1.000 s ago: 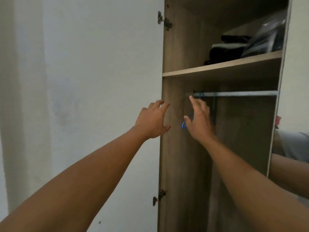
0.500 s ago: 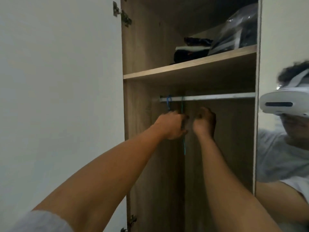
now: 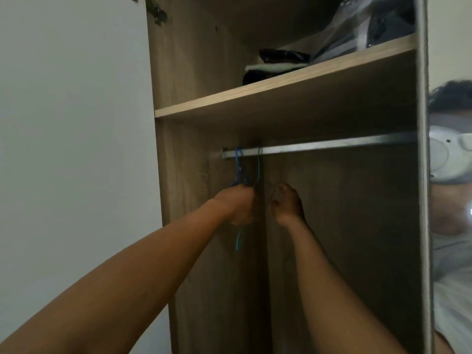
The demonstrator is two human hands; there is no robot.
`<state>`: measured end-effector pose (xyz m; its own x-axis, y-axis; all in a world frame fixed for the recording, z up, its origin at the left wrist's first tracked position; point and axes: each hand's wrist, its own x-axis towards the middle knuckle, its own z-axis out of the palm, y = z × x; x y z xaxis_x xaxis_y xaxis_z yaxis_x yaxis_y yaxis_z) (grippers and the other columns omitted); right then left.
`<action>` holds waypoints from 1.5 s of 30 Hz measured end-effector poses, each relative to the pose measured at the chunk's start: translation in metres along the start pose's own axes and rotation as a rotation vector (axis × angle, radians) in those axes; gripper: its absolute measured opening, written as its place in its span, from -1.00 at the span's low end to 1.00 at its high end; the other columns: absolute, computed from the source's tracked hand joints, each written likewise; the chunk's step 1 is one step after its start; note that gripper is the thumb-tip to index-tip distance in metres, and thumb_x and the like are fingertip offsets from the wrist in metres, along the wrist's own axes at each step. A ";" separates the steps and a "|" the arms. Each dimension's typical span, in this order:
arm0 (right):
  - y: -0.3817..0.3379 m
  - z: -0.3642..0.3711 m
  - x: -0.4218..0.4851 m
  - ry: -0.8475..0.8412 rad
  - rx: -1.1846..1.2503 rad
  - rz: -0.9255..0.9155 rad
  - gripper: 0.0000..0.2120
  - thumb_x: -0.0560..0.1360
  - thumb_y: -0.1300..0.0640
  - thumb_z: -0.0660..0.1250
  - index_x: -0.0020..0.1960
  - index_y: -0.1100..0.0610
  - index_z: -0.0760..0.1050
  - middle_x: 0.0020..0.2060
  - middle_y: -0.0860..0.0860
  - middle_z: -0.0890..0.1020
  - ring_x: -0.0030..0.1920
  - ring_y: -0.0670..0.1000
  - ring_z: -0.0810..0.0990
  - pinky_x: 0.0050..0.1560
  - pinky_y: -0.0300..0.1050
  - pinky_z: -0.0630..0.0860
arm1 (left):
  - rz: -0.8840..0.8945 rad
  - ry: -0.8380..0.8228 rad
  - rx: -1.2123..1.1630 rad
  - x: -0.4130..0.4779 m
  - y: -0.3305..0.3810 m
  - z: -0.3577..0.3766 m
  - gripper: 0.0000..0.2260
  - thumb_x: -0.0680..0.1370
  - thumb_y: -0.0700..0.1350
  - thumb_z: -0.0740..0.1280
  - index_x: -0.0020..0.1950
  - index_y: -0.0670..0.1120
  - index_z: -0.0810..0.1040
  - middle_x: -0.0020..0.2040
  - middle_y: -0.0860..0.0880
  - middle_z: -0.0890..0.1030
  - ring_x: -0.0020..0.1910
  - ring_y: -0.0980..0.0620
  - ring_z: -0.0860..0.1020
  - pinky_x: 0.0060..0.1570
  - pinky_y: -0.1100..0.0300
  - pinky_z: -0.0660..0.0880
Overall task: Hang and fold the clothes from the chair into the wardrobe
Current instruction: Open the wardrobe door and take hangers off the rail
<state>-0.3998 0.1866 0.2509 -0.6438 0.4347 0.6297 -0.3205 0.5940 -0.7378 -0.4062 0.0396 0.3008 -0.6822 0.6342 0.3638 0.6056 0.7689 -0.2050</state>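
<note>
Left hand [image 3: 237, 205] curled round thin blue wire hanger [image 3: 238, 162] hooked at left end of grey metal rail [image 3: 332, 145] — likely freeing it for garment. Right hand [image 3: 287, 204] curled beside; hold unclear. Brown wooden wardrobe [image 3: 184, 175] open; chair clothes out of view.

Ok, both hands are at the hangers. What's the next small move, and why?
Probably lift the blue hanger off the rail: the left hand grips it below its hook, which sits on the rail, and it carries no garment.
</note>
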 end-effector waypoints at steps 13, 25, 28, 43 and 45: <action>0.047 0.036 0.029 -0.223 -0.359 -0.005 0.46 0.14 -0.02 0.70 0.57 -0.08 -0.39 0.58 -0.10 -0.31 0.58 0.21 -0.28 0.40 0.56 -0.06 | -0.056 0.124 0.192 0.026 -0.032 0.035 0.18 0.23 0.33 0.54 0.61 -0.02 -0.08 0.58 -0.09 0.17 0.43 -0.15 0.38 0.34 -0.08 0.37; 0.051 0.030 0.043 -0.199 -0.424 -0.123 0.40 0.18 -0.07 0.67 0.60 -0.04 -0.34 0.60 -0.11 -0.24 0.56 0.19 -0.37 0.36 0.56 -0.20 | -0.074 0.265 0.277 0.043 -0.039 0.076 0.29 0.27 0.16 0.59 0.58 -0.08 -0.36 0.62 -0.13 -0.06 0.52 -0.19 0.15 0.45 -0.18 0.17; 0.057 0.033 0.040 -0.210 -0.428 -0.150 0.40 0.15 -0.08 0.68 0.60 -0.07 -0.30 0.60 -0.13 -0.20 0.56 0.16 -0.36 0.38 0.56 -0.21 | -0.074 0.281 0.310 0.047 -0.038 0.077 0.22 0.35 0.08 0.56 0.58 -0.08 -0.38 0.60 -0.13 0.01 0.48 -0.18 0.21 0.40 -0.13 0.24; 0.052 0.045 0.040 -0.013 -0.277 -0.319 0.22 0.13 0.00 0.69 0.60 -0.03 0.03 0.52 -0.05 0.14 0.54 0.05 0.13 0.46 0.31 0.20 | 0.025 0.313 0.196 0.030 -0.066 0.037 0.04 0.37 0.09 0.54 0.63 -0.07 -0.05 0.48 -0.06 0.22 0.16 -0.12 0.55 -0.03 0.00 0.56; 0.042 0.041 0.040 -0.036 -0.271 -0.324 0.22 0.12 0.00 0.70 0.60 0.01 0.08 0.53 0.00 0.19 0.52 0.05 0.16 0.52 0.04 0.06 | 0.029 0.335 0.197 0.028 -0.071 0.028 0.00 0.37 0.16 0.52 0.62 -0.06 -0.01 0.44 -0.04 0.26 0.09 -0.13 0.59 -0.10 -0.01 0.55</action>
<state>-0.4677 0.2011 0.2353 -0.5649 0.1756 0.8062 -0.3191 0.8545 -0.4098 -0.4796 0.0051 0.2996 -0.4745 0.6198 0.6251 0.5102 0.7723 -0.3785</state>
